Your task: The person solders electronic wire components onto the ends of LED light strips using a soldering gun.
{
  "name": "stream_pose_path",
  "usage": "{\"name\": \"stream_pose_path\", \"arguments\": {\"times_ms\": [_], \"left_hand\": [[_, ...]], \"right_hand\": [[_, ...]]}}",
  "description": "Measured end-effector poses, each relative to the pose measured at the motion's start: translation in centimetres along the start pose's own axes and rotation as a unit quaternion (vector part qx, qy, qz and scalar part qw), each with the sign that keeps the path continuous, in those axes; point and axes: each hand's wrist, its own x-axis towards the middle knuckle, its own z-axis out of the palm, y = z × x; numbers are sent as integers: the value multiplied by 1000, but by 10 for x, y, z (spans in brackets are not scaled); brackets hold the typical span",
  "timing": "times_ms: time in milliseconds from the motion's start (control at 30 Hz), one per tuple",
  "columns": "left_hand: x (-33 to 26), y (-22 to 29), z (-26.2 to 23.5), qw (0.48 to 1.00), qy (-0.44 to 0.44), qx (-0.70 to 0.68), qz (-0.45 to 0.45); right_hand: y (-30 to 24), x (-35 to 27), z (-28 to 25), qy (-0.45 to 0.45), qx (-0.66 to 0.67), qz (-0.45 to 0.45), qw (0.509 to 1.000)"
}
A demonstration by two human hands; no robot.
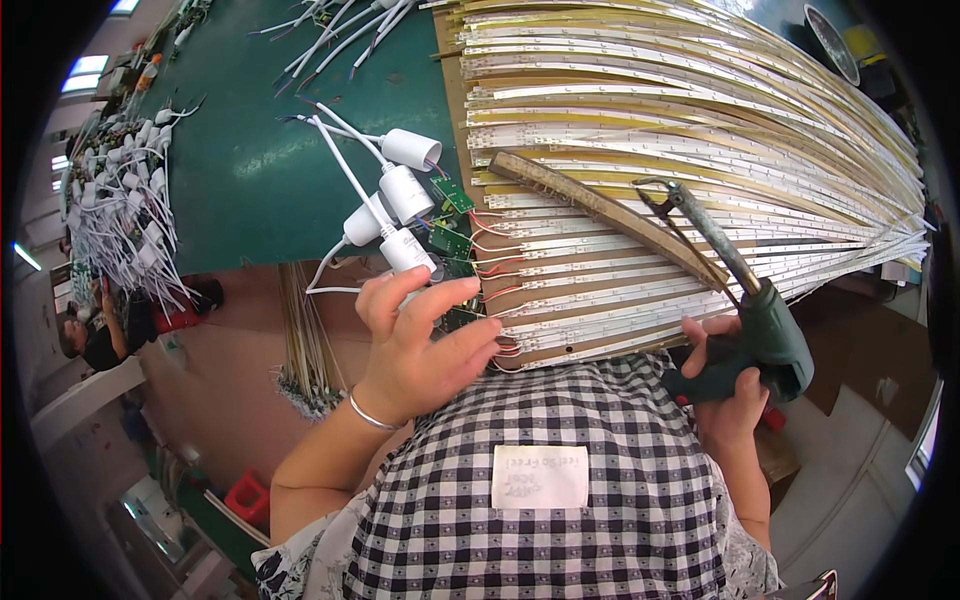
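My right hand (726, 372) is wrapped round the handle of a green trigger-type soldering gun (775, 340). Its metal barrel slants up and left over the LED strips (620, 262), ending in a bent tip. At the strips' left ends, my left hand (425, 345) has its fingers curved and apart, holding nothing that I can see. Beside its fingertips are a small green circuit board (458, 318) and thin red and white wires. White cylindrical housings (405, 250) with white cables lie just beyond, joined to more green circuit boards (450, 240).
A wooden bar (600, 212) lies across the strips, which rest on brown cardboard (462, 110). Loose white cables (350, 40) lie on the green table (300, 110). Bundled cabled housings (125, 200) are heaped at the left. A metal bowl (832, 44) stands far right. Another person (105, 330) sits beyond.
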Motion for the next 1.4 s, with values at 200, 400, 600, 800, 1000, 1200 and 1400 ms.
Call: {"name": "stream_pose_path", "arguments": {"times_ms": [200,400,600,800,1000,1200,1400], "left_hand": [[3,7,13,999,-23,45,-8],[21,16,13,999,23,37,17],[66,27,14,967,-20,-217,136],[90,84,30,688,-224,-674,-148],[91,90,50,588,-217,-759,-176],[93,89,56,563,-211,-774,-199],[95,86,59,575,-214,-762,-206]], "right_hand": [[-2,-2,-6,-11,-4,23,1000],[-11,8,-22,-70,185,-13,980],[1,33,25,-62,541,72,835],[8,33,26,-117,618,83,773],[10,36,23,-126,640,100,751],[12,38,22,-114,642,113,749],[15,40,24,-114,653,121,739]]}}
